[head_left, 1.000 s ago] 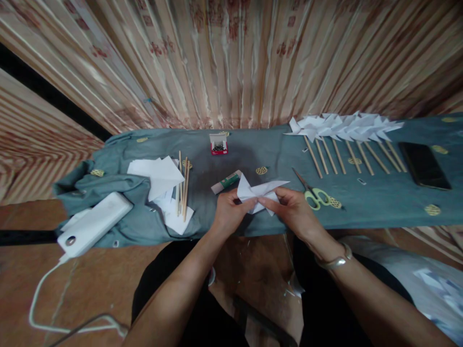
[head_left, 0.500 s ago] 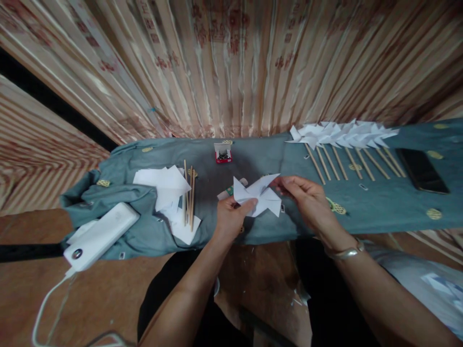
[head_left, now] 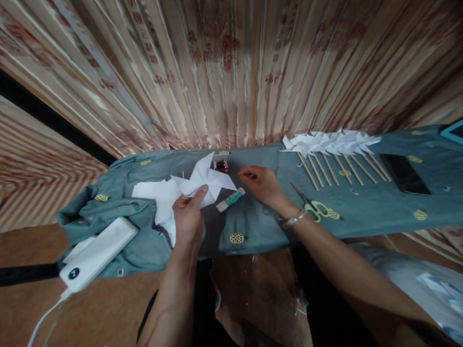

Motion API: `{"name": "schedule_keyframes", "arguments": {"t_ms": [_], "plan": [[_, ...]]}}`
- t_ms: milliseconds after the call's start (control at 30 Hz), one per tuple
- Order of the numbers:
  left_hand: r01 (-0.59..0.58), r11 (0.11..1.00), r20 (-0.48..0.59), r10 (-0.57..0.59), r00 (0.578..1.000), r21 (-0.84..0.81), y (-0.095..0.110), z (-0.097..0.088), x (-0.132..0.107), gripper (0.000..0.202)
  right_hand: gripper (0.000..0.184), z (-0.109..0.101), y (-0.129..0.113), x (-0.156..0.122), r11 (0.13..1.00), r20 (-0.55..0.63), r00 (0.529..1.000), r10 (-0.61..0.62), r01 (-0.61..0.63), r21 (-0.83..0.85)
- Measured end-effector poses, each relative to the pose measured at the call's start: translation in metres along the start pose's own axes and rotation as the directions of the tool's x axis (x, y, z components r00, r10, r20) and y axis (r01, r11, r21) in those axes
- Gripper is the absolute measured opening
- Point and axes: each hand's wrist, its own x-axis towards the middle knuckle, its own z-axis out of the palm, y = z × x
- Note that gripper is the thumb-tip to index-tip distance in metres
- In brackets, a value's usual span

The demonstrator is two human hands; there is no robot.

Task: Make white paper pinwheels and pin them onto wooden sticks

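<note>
From where I stand, the left hand (head_left: 188, 214) pinches a white paper pinwheel (head_left: 206, 177) between thumb and fingers, up above the cloth (head_left: 264, 231), partly overlapping the paper (head_left: 161, 196) and just beside the red box (head_left: 221, 166). The right hand (head_left: 263, 185) hangs near the glue stick (head_left: 230, 200), fingers curled; I can't make out whether they grip anything. Scissors (head_left: 316, 209) lie beside that wrist.

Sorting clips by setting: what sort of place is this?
Probably a room in a home, used as a makeshift craft spot: a patterned curtain hangs behind a narrow cloth-covered table, which bears a row of white paper pinwheels with sticks.
</note>
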Motion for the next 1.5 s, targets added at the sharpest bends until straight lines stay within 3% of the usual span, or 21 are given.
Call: {"name": "schedule_keyframes", "arguments": {"t_ms": [33, 100, 233, 367, 733, 1233, 1500], "plan": [[-0.011, 1.0, -0.019, 0.01, 1.0, -0.014, 0.004, -0.002, 0.003, 0.026, 0.02, 0.005, -0.004, 0.013, 0.989, 0.05, 0.996, -0.069, 0.075, -0.13], [-0.027, 0.999, -0.042, 0.026, 0.999, -0.028, 0.01, -0.005, 0.007, 0.027, 0.024, 0.015, -0.011, 0.04, 0.877, 0.196, 0.966, -0.169, 0.238, -0.416], [-0.055, 0.997, -0.044, 0.053, 0.998, -0.045, 0.016, -0.008, 0.01, 0.025, 0.027, 0.034, -0.016, 0.08, 0.795, 0.311, 0.932, -0.189, 0.331, -0.509], [-0.036, 0.999, -0.036, 0.035, 0.999, -0.034, 0.016, -0.009, 0.012, 0.025, 0.025, 0.047, -0.011, 0.098, 0.731, 0.391, 0.906, -0.163, 0.377, -0.568], [-0.009, 1.0, -0.063, 0.007, 0.998, -0.02, 0.012, -0.007, 0.013, 0.024, 0.027, 0.059, -0.01, 0.108, 0.677, 0.455, 0.881, -0.129, 0.413, -0.609], [-0.015, 0.999, -0.062, 0.013, 0.998, -0.035, 0.011, -0.001, 0.01, 0.023, 0.024, 0.07, -0.007, 0.104, 0.713, 0.327, 0.943, -0.057, 0.268, -0.648], [-0.011, 1.0, -0.048, 0.01, 0.999, -0.01, 0.01, -0.001, 0.009, 0.024, 0.025, 0.059, -0.012, 0.1, 0.701, 0.392, 0.914, -0.105, 0.348, -0.623]]}}
